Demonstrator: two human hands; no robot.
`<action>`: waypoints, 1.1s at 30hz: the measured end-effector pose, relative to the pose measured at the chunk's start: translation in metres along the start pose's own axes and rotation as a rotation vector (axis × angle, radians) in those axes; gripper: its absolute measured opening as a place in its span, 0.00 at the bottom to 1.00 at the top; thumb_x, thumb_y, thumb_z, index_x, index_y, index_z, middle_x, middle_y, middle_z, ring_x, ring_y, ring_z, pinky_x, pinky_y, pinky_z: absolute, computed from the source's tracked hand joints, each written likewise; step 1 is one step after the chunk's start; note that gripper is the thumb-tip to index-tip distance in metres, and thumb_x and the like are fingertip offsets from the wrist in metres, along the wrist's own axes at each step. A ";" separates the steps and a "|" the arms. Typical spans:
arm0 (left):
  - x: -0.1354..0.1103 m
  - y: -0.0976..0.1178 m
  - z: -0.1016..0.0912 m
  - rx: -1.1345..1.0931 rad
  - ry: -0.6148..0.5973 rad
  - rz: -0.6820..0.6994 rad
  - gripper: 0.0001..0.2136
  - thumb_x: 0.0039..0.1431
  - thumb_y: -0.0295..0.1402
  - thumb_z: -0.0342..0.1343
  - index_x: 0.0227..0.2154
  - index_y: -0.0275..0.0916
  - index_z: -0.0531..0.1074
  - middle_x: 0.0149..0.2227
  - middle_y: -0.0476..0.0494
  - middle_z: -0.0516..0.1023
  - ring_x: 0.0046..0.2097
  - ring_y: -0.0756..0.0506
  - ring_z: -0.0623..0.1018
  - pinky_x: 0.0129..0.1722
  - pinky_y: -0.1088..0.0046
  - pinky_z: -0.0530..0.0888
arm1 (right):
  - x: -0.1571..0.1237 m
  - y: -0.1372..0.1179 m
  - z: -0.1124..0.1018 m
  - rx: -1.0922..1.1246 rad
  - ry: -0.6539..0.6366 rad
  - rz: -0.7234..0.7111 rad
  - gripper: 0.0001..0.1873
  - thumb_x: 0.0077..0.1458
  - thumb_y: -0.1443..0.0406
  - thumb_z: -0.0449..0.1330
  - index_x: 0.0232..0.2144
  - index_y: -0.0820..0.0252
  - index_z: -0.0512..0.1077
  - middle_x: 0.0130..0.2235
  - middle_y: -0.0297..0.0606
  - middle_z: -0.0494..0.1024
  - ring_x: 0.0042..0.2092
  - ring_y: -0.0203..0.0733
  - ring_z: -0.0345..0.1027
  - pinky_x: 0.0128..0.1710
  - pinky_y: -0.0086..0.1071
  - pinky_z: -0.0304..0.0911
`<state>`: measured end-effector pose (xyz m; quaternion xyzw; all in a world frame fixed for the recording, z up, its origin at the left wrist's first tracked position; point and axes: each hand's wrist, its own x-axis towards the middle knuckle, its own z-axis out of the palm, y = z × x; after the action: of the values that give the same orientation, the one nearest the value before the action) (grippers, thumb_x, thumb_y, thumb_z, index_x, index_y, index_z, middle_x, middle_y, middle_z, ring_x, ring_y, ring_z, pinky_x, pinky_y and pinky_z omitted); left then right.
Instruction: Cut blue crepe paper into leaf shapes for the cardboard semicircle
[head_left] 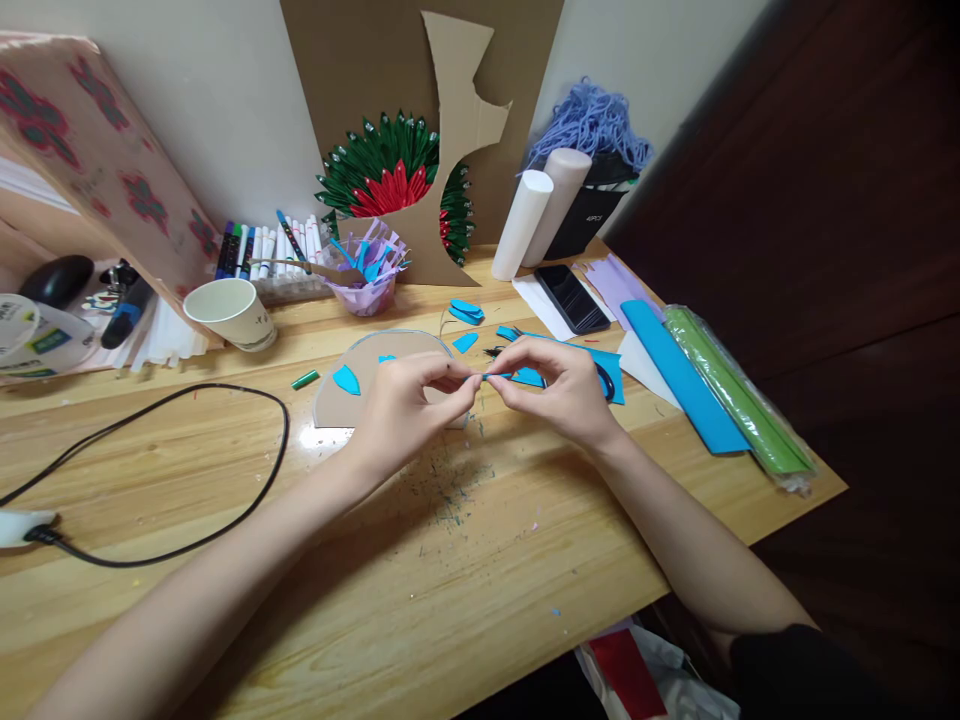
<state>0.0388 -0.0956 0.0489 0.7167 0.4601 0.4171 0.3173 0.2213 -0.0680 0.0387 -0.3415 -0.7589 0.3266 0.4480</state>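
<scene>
My left hand (409,405) and my right hand (559,385) meet over the middle of the wooden desk (465,560). Both pinch a small blue paper piece (496,376) between thumb and fingers. Just behind my left hand lies a round cardboard disc (352,400) with blue petal shapes (346,380) stuck on it. A blue paper sheet (607,360) and black scissors (604,380) lie under and behind my right hand. More cut blue pieces (466,312) rest farther back.
A paper cup (229,312), markers (262,250) and a purple cup of scraps (369,270) stand at the back. A phone (574,297), white rolls (525,222), blue and green paper rolls (727,395) sit right. A black cable (187,470) loops left.
</scene>
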 end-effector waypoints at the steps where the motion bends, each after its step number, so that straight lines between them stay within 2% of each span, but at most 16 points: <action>1: -0.001 0.000 0.000 0.030 0.003 0.021 0.06 0.55 0.31 0.55 0.29 0.39 0.76 0.27 0.48 0.79 0.28 0.51 0.75 0.27 0.78 0.70 | 0.000 -0.001 0.000 -0.030 0.003 -0.017 0.02 0.48 0.69 0.62 0.28 0.60 0.73 0.29 0.34 0.75 0.31 0.36 0.68 0.33 0.32 0.67; 8: -0.001 0.001 0.001 0.118 0.035 0.072 0.05 0.55 0.30 0.55 0.27 0.38 0.74 0.26 0.48 0.77 0.28 0.52 0.73 0.27 0.78 0.68 | 0.001 -0.003 -0.003 -0.234 0.020 -0.139 0.03 0.47 0.71 0.60 0.25 0.59 0.71 0.25 0.32 0.73 0.28 0.35 0.66 0.30 0.31 0.64; 14: -0.001 0.001 0.002 0.087 0.047 0.004 0.06 0.54 0.31 0.55 0.25 0.37 0.75 0.25 0.47 0.77 0.27 0.51 0.74 0.27 0.78 0.69 | 0.003 -0.001 -0.008 -0.251 0.013 -0.121 0.03 0.46 0.71 0.60 0.24 0.59 0.71 0.24 0.31 0.73 0.27 0.34 0.65 0.28 0.30 0.63; 21: 0.004 0.003 -0.004 -0.018 0.085 -0.140 0.07 0.53 0.31 0.56 0.25 0.34 0.75 0.25 0.46 0.78 0.27 0.51 0.75 0.26 0.79 0.70 | 0.006 0.003 -0.016 -0.197 0.139 -0.023 0.02 0.48 0.69 0.60 0.25 0.60 0.72 0.26 0.34 0.75 0.28 0.36 0.67 0.29 0.30 0.64; 27: 0.002 0.003 0.000 -0.049 0.054 -0.193 0.07 0.52 0.33 0.57 0.25 0.34 0.76 0.26 0.45 0.79 0.27 0.50 0.76 0.27 0.77 0.72 | 0.003 -0.002 -0.007 -0.152 -0.010 -0.096 0.02 0.49 0.69 0.61 0.29 0.59 0.74 0.28 0.34 0.76 0.30 0.36 0.68 0.33 0.31 0.65; 30: 0.002 0.002 0.001 -0.052 0.052 -0.184 0.07 0.52 0.32 0.57 0.25 0.34 0.76 0.26 0.44 0.79 0.28 0.50 0.76 0.28 0.77 0.72 | 0.002 -0.002 -0.006 -0.187 0.012 -0.070 0.03 0.50 0.70 0.60 0.27 0.59 0.73 0.27 0.33 0.75 0.29 0.36 0.68 0.31 0.31 0.65; 33: 0.003 0.000 0.000 -0.096 0.042 -0.225 0.07 0.51 0.32 0.57 0.25 0.34 0.76 0.26 0.44 0.79 0.28 0.49 0.76 0.28 0.76 0.72 | 0.002 -0.001 -0.008 -0.207 0.043 -0.091 0.04 0.49 0.70 0.60 0.30 0.59 0.74 0.29 0.34 0.76 0.31 0.37 0.69 0.33 0.32 0.66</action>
<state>0.0397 -0.0928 0.0503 0.6355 0.5237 0.4154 0.3865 0.2272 -0.0651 0.0435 -0.3582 -0.7935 0.2186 0.4407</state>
